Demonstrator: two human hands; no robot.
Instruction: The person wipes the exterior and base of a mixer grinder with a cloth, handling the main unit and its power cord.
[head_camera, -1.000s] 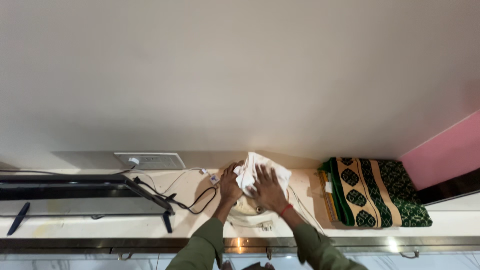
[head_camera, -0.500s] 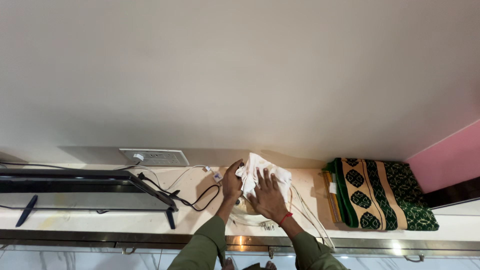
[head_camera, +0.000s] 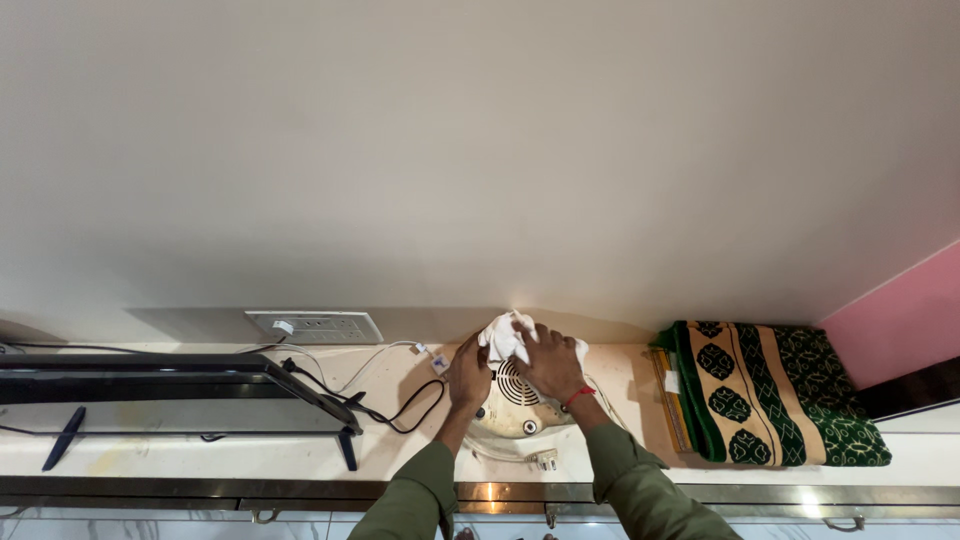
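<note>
A flat screen (head_camera: 170, 385) lies far left on the counter (head_camera: 150, 455); the left hand (head_camera: 468, 372) grips the round cream heater (head_camera: 515, 405); the right hand (head_camera: 552, 362) presses a bunched white cloth (head_camera: 503, 338) on its upper rim; the grille looks only partly wiped; 1 folded green blanket (head_camera: 770, 390) sits right

The right hand (head_camera: 552, 362) and the white cloth (head_camera: 503, 338) bunched under it hide the far part of the round cream appliance (head_camera: 513, 408), so only its near half and part of the grille show. The left hand (head_camera: 468, 372) covers that appliance's left rim. Both green sleeves run off the bottom edge. Well left of the left hand, the flat black screen (head_camera: 150, 364) is cut by the left edge. Well right of the right hand, the folded green patterned blanket (head_camera: 770, 390) hides the worktop (head_camera: 200, 450) beneath it.
</note>
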